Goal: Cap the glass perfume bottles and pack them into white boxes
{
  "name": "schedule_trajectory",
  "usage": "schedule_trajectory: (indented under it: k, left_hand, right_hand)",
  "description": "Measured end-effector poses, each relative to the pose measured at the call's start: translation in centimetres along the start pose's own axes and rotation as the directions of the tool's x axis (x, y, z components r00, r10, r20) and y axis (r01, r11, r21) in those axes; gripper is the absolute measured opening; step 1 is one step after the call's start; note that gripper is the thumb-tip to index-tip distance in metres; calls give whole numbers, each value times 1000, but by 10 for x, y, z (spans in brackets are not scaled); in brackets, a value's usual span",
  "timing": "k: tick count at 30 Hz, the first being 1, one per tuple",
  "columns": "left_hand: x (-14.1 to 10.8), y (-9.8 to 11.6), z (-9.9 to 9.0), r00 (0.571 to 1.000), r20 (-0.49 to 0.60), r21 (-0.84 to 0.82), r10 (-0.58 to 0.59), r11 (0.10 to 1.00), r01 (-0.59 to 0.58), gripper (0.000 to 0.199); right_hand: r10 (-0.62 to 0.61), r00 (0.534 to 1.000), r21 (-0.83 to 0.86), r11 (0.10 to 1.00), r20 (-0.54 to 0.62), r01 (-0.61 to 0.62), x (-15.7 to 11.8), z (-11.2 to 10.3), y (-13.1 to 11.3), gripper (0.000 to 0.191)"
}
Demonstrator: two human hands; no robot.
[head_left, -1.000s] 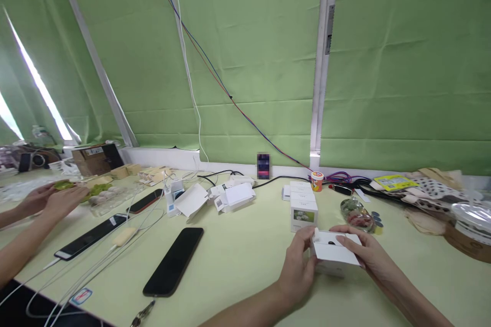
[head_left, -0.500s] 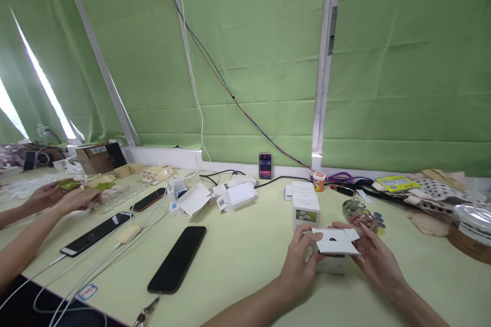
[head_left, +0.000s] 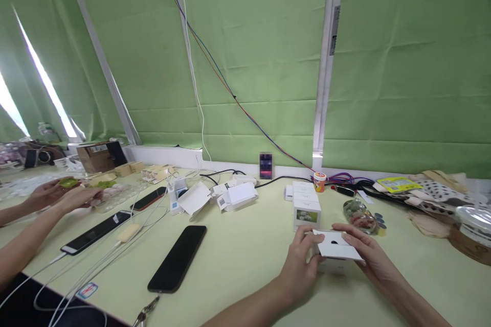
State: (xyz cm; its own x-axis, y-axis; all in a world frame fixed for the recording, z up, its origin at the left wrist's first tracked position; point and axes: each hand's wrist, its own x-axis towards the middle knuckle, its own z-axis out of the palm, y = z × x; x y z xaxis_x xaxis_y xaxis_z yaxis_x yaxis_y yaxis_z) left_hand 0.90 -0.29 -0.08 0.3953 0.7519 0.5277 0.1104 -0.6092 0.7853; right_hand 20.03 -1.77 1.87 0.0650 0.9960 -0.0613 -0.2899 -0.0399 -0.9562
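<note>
A small white box (head_left: 334,264) rests on the pale table close to me, its top flap raised and tilted, with a dark notch in the white card. My left hand (head_left: 301,260) grips the box's left side, thumb and fingers at the flap's corner. My right hand (head_left: 370,255) is at the right side, fingers bent over the flap's right edge. Just behind stand white boxes in a row (head_left: 306,207), the front one with a plant picture. Right of them lies a clear bag (head_left: 359,216) with green and red contents, beside several small round discs (head_left: 379,218).
A black phone (head_left: 177,259) lies left of centre, with keys (head_left: 146,311) below it. Opened white cartons (head_left: 238,195), cables and more phones spread leftward. Another person's hands (head_left: 76,196) work at far left. A lidded tub (head_left: 473,235) stands right.
My right hand's fingers have moved left onto the flap. The small right-hand flap that stuck out is now folded in or covered. My left hand has barely moved.
</note>
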Motion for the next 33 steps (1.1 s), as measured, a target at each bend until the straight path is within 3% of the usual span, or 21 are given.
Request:
schedule_trajectory:
  k: [4,8,10,13,19,22,30,33]
  left_hand:
    - [1,-3,-1,1000,5,6,27,1000,-27,45]
    - [2,-5,-5,997,4,-52,74,996,-74,22]
    - [3,-3,-5,996,-16,-93,84,992,-85,30]
    - [4,4,-4,996,-81,-111,24,993,-33,38]
    - [8,13,0,986,-151,-113,-69,992,52,31]
    - [8,12,1,985,-144,-166,-97,983,72,26]
    - [7,14,3,984,-129,-239,-122,967,88,6]
    - [4,11,5,974,-148,-274,-174,953,129,21]
  right_hand:
    - [-120,993,7,993,18,120,1,-2,4,28]
    - [-180,983,-78,980,27,182,2,-5,9,26]
    - [-214,977,-146,966,18,215,3,-6,9,27]
    - [-236,971,-144,961,23,237,4,-6,9,28]
    - [-322,946,-141,936,30,323,4,-10,19,34]
    - [-429,903,-184,885,32,427,0,-9,20,41]
    - [-552,812,-462,679,189,570,-1,-4,8,21]
    - [-582,790,-500,635,192,589,0,-5,6,21]
